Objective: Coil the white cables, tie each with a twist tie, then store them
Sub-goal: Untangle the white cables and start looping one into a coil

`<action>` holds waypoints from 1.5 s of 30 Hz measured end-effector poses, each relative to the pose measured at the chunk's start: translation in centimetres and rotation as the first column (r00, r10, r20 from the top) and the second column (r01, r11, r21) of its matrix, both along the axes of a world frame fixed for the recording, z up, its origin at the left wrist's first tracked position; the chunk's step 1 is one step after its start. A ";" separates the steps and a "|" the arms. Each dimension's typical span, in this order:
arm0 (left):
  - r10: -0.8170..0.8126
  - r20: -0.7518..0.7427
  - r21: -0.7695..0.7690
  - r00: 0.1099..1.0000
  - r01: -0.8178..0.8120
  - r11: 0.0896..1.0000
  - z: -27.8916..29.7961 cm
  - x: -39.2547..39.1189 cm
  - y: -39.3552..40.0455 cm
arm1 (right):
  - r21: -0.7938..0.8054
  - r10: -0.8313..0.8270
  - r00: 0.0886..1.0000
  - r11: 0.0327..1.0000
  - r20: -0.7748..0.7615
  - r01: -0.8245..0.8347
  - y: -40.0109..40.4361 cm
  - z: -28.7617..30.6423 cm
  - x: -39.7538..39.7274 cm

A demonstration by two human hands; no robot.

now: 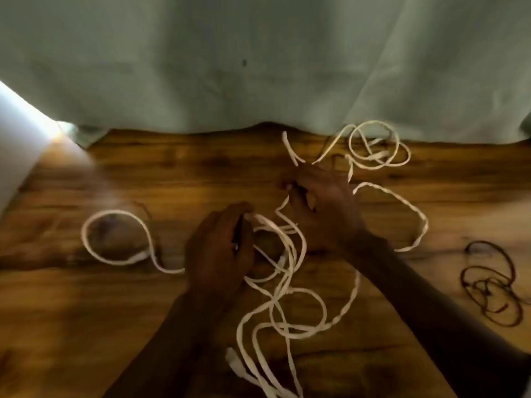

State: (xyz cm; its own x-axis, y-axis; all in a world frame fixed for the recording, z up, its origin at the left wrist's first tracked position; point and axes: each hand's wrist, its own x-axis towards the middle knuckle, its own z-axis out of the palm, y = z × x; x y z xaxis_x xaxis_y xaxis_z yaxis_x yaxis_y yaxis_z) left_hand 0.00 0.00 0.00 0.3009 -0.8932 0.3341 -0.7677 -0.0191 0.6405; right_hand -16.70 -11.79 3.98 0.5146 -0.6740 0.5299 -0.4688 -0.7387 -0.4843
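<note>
Several white cables (pixel 290 300) lie tangled in loose loops on the wooden table (pixel 143 173). One loop (pixel 115 219) lies to the left, another tangle (pixel 373 147) at the back right by the curtain. My left hand (pixel 218 251) grips white strands at its fingertips near the middle of the tangle. My right hand (pixel 319 196), a little farther back, holds a white cable that runs out past its fingers toward the back loops. A white plug end (pixel 234 363) lies near the front edge. The picture is blurred.
A pale green curtain (pixel 258 67) hangs along the back of the table. A dark brown cord (pixel 491 285) lies in loops at the right. A bright white surface (pixel 17 133) shows at the far left.
</note>
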 end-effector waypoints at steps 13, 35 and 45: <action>0.041 0.284 -0.120 0.958 -0.007 0.993 -1.4 -0.9 0.5 | -0.064 -0.015 0.983 0.998 0.181 0.027 1.0 -3.9 -0.3; 0.524 0.022 -0.262 0.852 -0.500 0.825 0.8 0.5 -6.1 | 0.061 0.093 0.989 0.993 0.114 -0.100 -0.2 -2.5 -1.4; 0.296 -0.035 -0.655 0.954 -0.246 0.714 0.3 1.9 -7.2 | 0.258 0.225 0.955 0.928 0.191 -0.270 0.5 -0.2 1.2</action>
State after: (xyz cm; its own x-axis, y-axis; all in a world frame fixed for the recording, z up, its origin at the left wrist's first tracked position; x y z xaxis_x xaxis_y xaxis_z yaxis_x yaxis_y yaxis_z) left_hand 1.88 -7.24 0.34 0.4505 -0.3368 0.8268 -0.8362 0.1651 0.5229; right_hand -15.53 -11.25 3.77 0.6103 -0.6675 0.4266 -0.1908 -0.6465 -0.7387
